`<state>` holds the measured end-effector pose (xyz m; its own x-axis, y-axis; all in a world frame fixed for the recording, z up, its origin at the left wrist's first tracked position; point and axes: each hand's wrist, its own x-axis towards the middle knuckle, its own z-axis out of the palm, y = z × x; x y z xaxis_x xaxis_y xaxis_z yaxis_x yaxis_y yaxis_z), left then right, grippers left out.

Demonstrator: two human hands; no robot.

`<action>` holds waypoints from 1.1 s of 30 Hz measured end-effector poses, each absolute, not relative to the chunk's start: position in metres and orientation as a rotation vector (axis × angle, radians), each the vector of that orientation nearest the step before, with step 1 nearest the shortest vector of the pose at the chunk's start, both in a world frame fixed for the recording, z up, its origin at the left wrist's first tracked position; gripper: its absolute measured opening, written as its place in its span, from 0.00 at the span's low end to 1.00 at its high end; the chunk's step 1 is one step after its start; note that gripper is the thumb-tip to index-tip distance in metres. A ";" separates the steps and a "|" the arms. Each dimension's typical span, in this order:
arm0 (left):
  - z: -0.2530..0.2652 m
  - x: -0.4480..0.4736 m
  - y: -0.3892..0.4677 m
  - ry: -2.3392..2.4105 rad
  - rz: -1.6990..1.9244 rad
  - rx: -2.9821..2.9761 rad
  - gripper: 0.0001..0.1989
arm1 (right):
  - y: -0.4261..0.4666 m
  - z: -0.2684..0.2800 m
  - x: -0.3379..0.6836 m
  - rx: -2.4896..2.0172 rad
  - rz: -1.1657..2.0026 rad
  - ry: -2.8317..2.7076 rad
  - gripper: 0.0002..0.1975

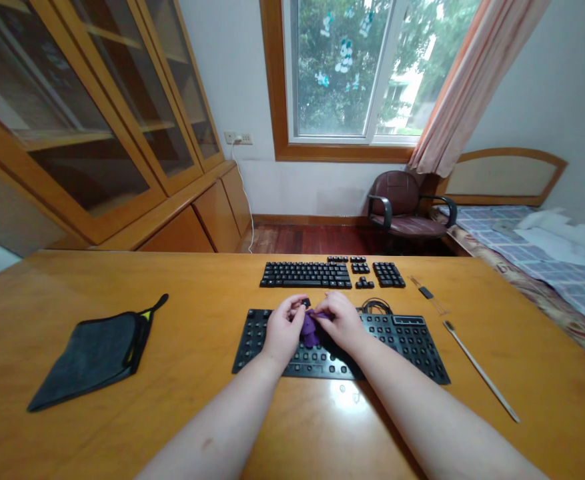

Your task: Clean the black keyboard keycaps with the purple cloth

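My left hand (283, 328) pinches a small black keycap (305, 303) between its fingertips. Bunched in the fingers of my right hand (342, 321) is a purple cloth (311, 332), which meets the keycap and hangs down between my hands. Both hands are over a black keyboard base (397, 347), largely stripped of its caps, with a few left at its upper left. Behind it, loose black keycaps (306, 275) lie in keyboard order, grouped in blocks. My fingers partly cover the keycap and the cloth.
A folded dark grey cloth (92, 350) with a loop lies at left. On the right are a thin brush (482, 373) and a wire keycap puller (426, 293). A coiled black cable (376, 306) rests behind the base. An armchair (405, 203) stands beyond the table (192, 407).
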<state>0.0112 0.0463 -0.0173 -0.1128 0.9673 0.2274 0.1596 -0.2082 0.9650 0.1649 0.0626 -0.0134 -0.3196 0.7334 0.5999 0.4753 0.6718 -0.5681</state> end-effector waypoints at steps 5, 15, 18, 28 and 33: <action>-0.020 0.010 0.046 1.311 1.379 1.464 0.12 | 0.060 -0.011 0.168 -0.861 0.170 -2.081 0.03; -0.021 0.009 0.045 1.284 1.323 1.489 0.12 | 0.059 -0.014 0.166 -1.088 0.295 -1.741 0.09; -0.022 0.010 0.046 1.268 1.332 1.465 0.12 | 0.059 -0.015 0.166 -1.129 0.382 -1.756 0.11; -0.019 0.009 0.048 1.216 1.316 1.387 0.12 | 0.061 -0.013 0.165 -0.988 0.460 -1.785 0.07; -0.017 0.010 0.048 1.216 1.308 1.349 0.11 | 0.064 -0.016 0.166 -0.934 0.550 -1.857 0.12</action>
<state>0.0097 0.0484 -0.0167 -0.0310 0.9892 0.1436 0.0706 -0.1411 0.9875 0.1663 0.0636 -0.0156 -0.2558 0.7946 0.5506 0.3666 0.6068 -0.7053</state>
